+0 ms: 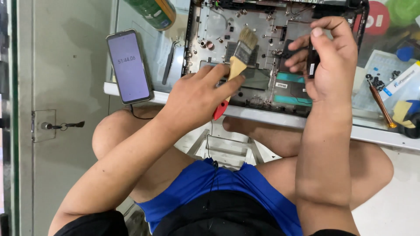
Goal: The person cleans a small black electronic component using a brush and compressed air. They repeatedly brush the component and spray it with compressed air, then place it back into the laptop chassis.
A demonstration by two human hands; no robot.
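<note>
An opened laptop base [262,26] with bare grey inner frame lies on a glass desk. My left hand [197,94] grips a paintbrush [242,54] with a pale wooden body, a red handle end and light bristles that rest on the laptop's inside near a vent grille. My right hand [330,57] is closed around a small black component [311,61], held upright just above the laptop's right half.
A smartphone [129,66] with a lit timer screen lies at the desk's left edge. Black tweezers [168,63] and a green can [151,12] lie beside it. A screwdriver [381,105], loose screws [376,81] and tape sit at right. My knees are under the desk edge [280,120].
</note>
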